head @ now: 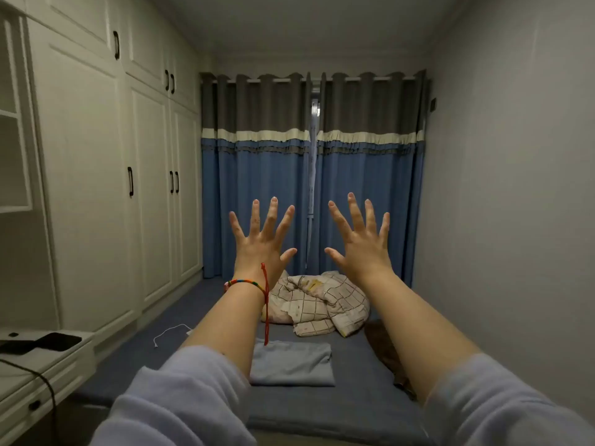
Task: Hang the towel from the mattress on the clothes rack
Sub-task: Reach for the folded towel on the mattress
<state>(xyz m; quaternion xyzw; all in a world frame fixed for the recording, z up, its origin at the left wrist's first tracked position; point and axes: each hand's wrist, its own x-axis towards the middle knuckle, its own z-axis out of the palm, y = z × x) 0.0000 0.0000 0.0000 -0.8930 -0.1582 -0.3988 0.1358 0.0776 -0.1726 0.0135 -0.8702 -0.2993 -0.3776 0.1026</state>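
A folded pale blue-grey towel (291,363) lies flat on the dark blue mattress (347,410), near its middle. My left hand (262,241) and my right hand (359,239) are raised in front of me, backs toward the camera, fingers spread wide and holding nothing. Both hang well above the mattress, far from the towel. A coloured bracelet and a red string circle my left wrist. No clothes rack is in view.
A crumpled checked quilt (322,300) lies at the mattress's far end before blue and grey curtains (309,188). White wardrobes (96,188) line the left wall. A white cable (170,331) lies on the mattress. A desk with a dark object (42,342) stands at lower left.
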